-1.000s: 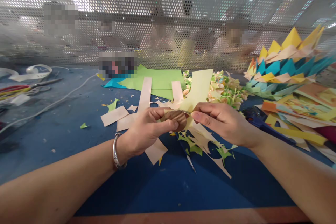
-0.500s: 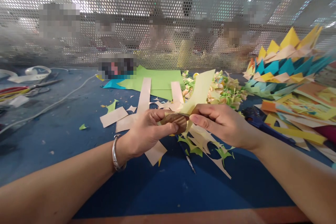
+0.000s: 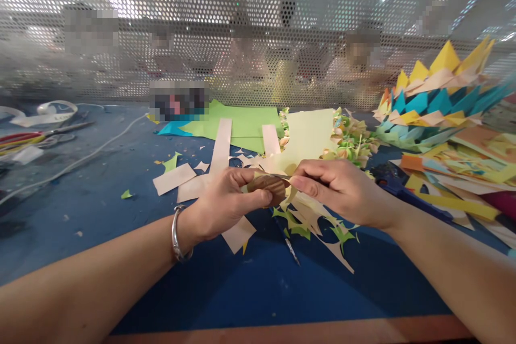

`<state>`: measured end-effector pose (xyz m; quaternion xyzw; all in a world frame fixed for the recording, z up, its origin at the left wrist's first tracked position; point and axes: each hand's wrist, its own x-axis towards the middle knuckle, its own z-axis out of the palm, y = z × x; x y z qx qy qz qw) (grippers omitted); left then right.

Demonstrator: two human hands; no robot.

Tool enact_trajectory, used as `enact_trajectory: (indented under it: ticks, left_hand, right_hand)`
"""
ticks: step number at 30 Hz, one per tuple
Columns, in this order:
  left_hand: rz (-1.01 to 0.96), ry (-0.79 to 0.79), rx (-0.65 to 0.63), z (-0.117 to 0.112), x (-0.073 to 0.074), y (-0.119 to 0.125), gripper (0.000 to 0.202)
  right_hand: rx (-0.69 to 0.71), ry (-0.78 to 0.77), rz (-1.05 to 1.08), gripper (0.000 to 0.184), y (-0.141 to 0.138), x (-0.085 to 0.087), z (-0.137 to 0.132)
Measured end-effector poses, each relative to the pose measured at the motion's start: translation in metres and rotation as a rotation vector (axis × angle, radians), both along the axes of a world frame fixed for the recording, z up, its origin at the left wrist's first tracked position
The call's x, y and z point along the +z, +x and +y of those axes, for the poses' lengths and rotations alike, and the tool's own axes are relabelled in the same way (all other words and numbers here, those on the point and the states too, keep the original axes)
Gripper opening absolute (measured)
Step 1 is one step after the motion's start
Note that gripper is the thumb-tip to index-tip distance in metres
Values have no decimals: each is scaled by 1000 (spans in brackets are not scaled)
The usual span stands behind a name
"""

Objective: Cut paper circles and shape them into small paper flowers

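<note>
My left hand (image 3: 226, 199), with a silver bangle at the wrist, is closed on a brown, ridged round disc (image 3: 268, 189), its thumb lying across the near face. Pale yellow paper (image 3: 309, 137) runs along the disc's upper edge and stands up behind my hands. The fingers of my right hand (image 3: 342, 191) pinch this paper at the disc's right edge, thumb and forefinger together. Under and around both hands lie cream paper strips (image 3: 221, 145) and green cut scraps (image 3: 300, 226). A slim pen-like tool (image 3: 292, 251) with a silvery tip rests below the disc.
Green sheets (image 3: 250, 121) and a heap of small paper bits (image 3: 355, 140) lie at the back. On the right are stacked pointed paper pieces (image 3: 439, 102) and a dark blue tool (image 3: 411, 199). Scissors (image 3: 68, 129) and a white cord (image 3: 80, 164) lie left. A perforated screen (image 3: 258, 75) stands behind.
The upright part of the pale yellow paper has turned and now shows a broader face. Both hands stay in nearly the same place with the same hold.
</note>
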<state>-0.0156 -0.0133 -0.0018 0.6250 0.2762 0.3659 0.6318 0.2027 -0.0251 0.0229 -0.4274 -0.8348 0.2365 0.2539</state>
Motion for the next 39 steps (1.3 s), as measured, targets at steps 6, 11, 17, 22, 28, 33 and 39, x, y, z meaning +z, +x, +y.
enact_trajectory:
  ticks: [6, 11, 17, 22, 28, 33, 39]
  left_hand:
    - [63, -10, -9, 0, 2, 1, 12]
    - [91, 33, -32, 1, 5, 1, 9]
    - [226, 95, 17, -2, 7, 0, 11]
    - [346, 141, 44, -6, 5, 1, 14]
    - [230, 43, 97, -7, 4, 4, 9]
    - [-76, -99, 107, -8, 4, 7, 5]
    - [-125, -108, 175, -14, 1, 11, 14]
  right_hand:
    - [12, 28, -22, 42, 1, -2, 3]
    - [-31, -15, 25, 43, 1, -4, 4]
    - [-30, -163, 232, 30, -6, -8, 3]
    - [7, -189, 304, 20, -18, -11, 0]
    - [-1, -146, 337, 16, -20, -10, -1]
    - [-47, -121, 407, 17, -18, -8, -1]
    - [-44, -146, 492, 22, -20, -9, -4]
